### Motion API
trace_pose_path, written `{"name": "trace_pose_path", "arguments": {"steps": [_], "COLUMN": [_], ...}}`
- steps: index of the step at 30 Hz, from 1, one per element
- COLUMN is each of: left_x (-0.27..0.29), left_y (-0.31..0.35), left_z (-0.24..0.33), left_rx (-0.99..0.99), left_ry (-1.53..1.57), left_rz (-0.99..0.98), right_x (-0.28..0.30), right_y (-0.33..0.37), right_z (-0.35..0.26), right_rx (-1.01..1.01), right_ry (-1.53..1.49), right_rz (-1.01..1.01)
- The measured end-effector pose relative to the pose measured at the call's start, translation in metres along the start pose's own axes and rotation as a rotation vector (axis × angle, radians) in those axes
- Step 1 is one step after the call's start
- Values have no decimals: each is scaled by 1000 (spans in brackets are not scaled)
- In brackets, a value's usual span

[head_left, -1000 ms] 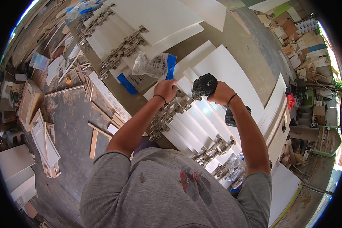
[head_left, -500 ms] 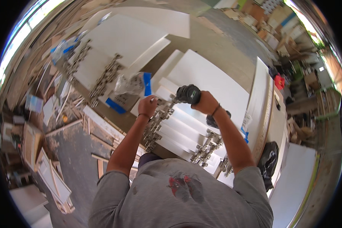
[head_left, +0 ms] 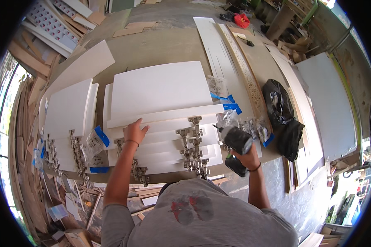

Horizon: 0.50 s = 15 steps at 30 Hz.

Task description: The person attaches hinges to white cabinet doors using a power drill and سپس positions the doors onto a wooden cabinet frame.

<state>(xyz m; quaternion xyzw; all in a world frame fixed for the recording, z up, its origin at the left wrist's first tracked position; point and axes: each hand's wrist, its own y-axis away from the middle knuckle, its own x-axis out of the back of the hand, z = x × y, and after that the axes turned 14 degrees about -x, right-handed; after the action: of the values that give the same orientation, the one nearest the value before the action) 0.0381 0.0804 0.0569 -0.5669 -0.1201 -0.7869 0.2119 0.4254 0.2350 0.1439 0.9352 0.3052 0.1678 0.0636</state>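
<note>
My right hand (head_left: 249, 158) grips a black cordless drill (head_left: 235, 140) by its handle, its bit pointing up and left over the right end of the white panels. My left hand (head_left: 135, 132) lies by the near edge of the stacked white panels (head_left: 160, 88), fingers apart, with nothing visible in it. Metal cabinet hinges (head_left: 194, 146) run down the stepped panel edges between my hands. More hinges (head_left: 140, 173) are partly covered by my left forearm.
A second white panel stack (head_left: 68, 109) with hinges (head_left: 77, 150) stands left. Clear plastic bags with blue strips (head_left: 95, 142) lie between the stacks. Black plastic bags (head_left: 278, 103) and long boards (head_left: 218, 53) are at right. Wood scraps (head_left: 80, 197) litter the floor at lower left.
The view has swung to the right. The drill has moved from the hinge column by my left hand to the right end of the panels. My left hand's fingers have spread from a pinch.
</note>
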Motion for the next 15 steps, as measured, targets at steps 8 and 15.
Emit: {"name": "trace_pose_path", "arguments": {"steps": [8, 15], "left_x": [1, -33], "left_y": [-95, -139], "left_z": [28, 155], "left_rx": [-388, -449], "left_ry": [-228, -117], "left_rz": [-350, -307], "right_x": [47, 70], "right_y": [60, 56], "right_z": [63, 97], "right_rx": [-129, -176], "right_ry": [-135, -246], "right_rz": [222, 393]}}
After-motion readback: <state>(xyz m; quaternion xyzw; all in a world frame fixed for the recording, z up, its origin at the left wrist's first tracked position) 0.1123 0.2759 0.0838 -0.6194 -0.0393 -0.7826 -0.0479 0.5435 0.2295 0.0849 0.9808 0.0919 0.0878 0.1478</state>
